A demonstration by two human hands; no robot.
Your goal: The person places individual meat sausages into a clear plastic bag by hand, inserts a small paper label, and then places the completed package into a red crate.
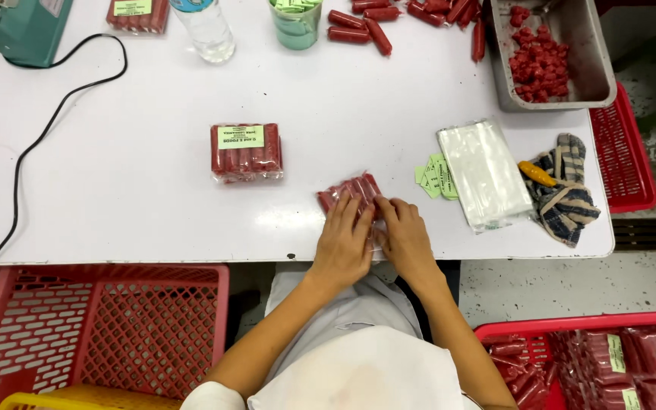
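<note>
**Both hands pressing a sausage pack at the near edge of the surface**

The left hand (343, 247) and right hand (406, 241) lie side by side, fingers flat and pressing on the near end of a clear bag of red sausages (349, 190), near the front edge of the white surface (115, 205).

Handling, as judged: light, soft, slippery film; contents may shift. Best held at both ends.

Right of the bag: green labels (434, 176), a stack of clear bags (484, 173), a striped cloth (566, 190). Left of it: a labelled finished pack (246, 151). Beyond: loose sausages (358, 30) and a metal tray (594, 57). Nothing obstructs the hands.
</note>
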